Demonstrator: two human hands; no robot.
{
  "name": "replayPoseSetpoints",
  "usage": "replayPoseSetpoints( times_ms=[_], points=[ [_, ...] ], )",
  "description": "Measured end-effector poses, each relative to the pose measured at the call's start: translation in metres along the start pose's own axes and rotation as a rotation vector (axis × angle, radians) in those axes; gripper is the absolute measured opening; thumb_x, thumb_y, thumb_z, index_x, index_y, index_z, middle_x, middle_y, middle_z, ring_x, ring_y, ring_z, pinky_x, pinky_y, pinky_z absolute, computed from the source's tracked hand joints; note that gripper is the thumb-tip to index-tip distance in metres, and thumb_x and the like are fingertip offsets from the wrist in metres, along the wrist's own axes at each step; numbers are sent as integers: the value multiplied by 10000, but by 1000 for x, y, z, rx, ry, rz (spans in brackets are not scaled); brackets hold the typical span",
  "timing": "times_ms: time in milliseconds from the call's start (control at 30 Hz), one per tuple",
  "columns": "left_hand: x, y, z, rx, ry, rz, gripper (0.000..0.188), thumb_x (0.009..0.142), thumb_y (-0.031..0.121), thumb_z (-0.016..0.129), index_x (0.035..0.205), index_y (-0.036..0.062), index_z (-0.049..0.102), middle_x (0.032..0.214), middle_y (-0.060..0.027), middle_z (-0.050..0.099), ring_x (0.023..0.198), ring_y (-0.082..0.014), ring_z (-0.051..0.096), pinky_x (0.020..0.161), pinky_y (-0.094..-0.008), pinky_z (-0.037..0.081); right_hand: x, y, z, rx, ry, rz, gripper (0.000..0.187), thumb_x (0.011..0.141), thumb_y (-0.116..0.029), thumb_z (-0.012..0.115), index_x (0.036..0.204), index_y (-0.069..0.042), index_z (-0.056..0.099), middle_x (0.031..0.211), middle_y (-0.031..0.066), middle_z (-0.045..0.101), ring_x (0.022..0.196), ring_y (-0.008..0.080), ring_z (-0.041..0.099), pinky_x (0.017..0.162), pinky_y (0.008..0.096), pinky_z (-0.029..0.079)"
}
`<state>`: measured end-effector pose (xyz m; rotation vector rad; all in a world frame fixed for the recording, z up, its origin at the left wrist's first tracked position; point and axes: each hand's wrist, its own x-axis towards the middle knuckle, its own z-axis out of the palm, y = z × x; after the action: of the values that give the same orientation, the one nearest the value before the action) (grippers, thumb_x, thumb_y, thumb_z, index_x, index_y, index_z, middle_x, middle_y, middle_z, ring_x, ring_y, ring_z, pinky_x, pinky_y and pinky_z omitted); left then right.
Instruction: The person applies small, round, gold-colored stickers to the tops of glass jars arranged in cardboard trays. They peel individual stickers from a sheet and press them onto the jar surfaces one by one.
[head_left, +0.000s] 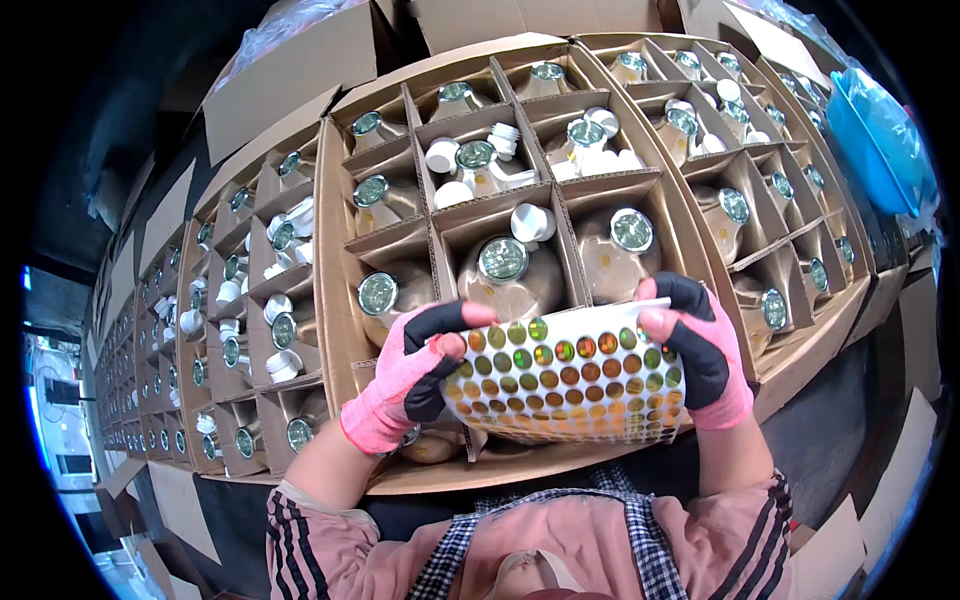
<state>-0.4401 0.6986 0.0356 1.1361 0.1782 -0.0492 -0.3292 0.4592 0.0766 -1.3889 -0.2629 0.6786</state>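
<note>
A white sheet of round, shiny gold-green stickers (560,380) is stretched between my hands, curling downward at its lower part. My left hand (408,365), in a pink and black glove with bare fingertips, pinches its left edge. At the upper right corner, my right hand (700,345), gloved alike, grips it between thumb and fingers. Beneath lies a divided cardboard box (324,240) of clear glass bottles. Just beyond the sheet stand one round-bodied bottle (503,262) and another bottle (630,232) to its right. The sheet hides the box's near compartments.
White caps (532,222) lie among the bottles in several compartments. More divided boxes of bottles adjoin, a left box (262,205) and a right box (710,160). A blue plastic basin (868,140) sits at the far right. Raised cardboard flaps (295,80) stand along the back.
</note>
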Motion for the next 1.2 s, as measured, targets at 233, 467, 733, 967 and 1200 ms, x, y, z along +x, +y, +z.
replayPoseSetpoints(
  times_ms=[233, 467, 733, 967, 1200],
  points=[
    [-1, -9, 1, 31, 51, -84, 302, 747, 193, 691, 937, -19, 591, 939, -75, 605, 875, -128, 556, 798, -250, 432, 3, 7, -3, 0, 5, -93, 316, 775, -174, 646, 1018, 2, 547, 848, 8, 573, 797, 73, 524, 735, 208, 411],
    [-8, -3, 23, 584, -20, 406, 72, 716, 5, 648, 777, -24, 624, 878, -119, 606, 839, -211, 585, 775, -322, 464, -23, -14, 11, -1203, 117, -880, 453, 665, -338, 713, 978, -35, 593, 1043, 135, 553, 1043, 371, 485, 903, 456, 369],
    [-7, -3, 23, 520, -302, 467, 277, 608, 42, 742, 852, -8, 623, 814, -104, 590, 864, -266, 585, 819, -416, 464, -26, -5, 15, -1103, -179, -736, 272, 550, -200, 747, 697, -65, 562, 721, 50, 533, 983, 323, 536, 833, 475, 397],
    [-10, 3, 35, 641, -207, 390, 70, 630, -6, 678, 679, 6, 628, 706, -94, 577, 805, -243, 582, 838, -402, 468, -27, -1, 13, -1219, -164, -781, 215, 545, -145, 609, 740, -90, 535, 740, 56, 474, 997, 292, 516, 830, 495, 382],
    [-15, 7, 38, 618, -190, 349, 55, 652, 3, 667, 686, 9, 624, 710, -97, 577, 800, -246, 581, 845, -416, 461, -32, -7, 21, -1240, -62, -831, 364, 520, -218, 733, 831, -77, 606, 839, 34, 569, 1015, 348, 522, 845, 479, 379]
  ],
)
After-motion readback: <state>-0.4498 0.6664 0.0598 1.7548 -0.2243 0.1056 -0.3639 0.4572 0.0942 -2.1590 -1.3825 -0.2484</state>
